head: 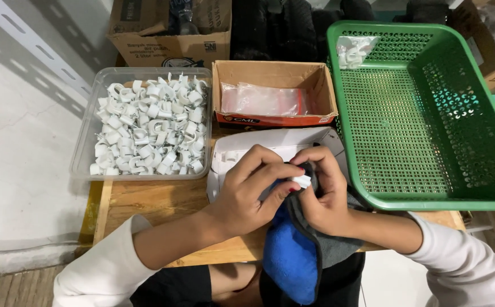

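head view, near to far: closest to the person hangs a blue and grey cloth (293,253), draped down over the front edge of the wooden tabletop (156,202). both hands meet just above it. the left hand (247,196) has its grip closed, thumb and fingers pinching a small white plastic cable clip (302,181), which sits between the two hands at the top fold of the cloth. the right hand (324,196) has its grip curled shut around the bunched cloth, pressing it against the clip. the step in hand looks like wiping or rubbing the single clip with the cloth; the next move probably calls for a steady pinch so the small part does not slip while it is turned or let go.

just behind the hands lies an open white cardboard box (270,148), with what seem to be a few white pieces in it. farther left stands a clear plastic tub (85,136) heaped with white clips (148,128). behind the white box is a brown cardboard box (321,91) holding small clear plastic bags (261,99). to the right rests a large green perforated plastic basket (429,199), with one filled bag (354,51) in its far corner.
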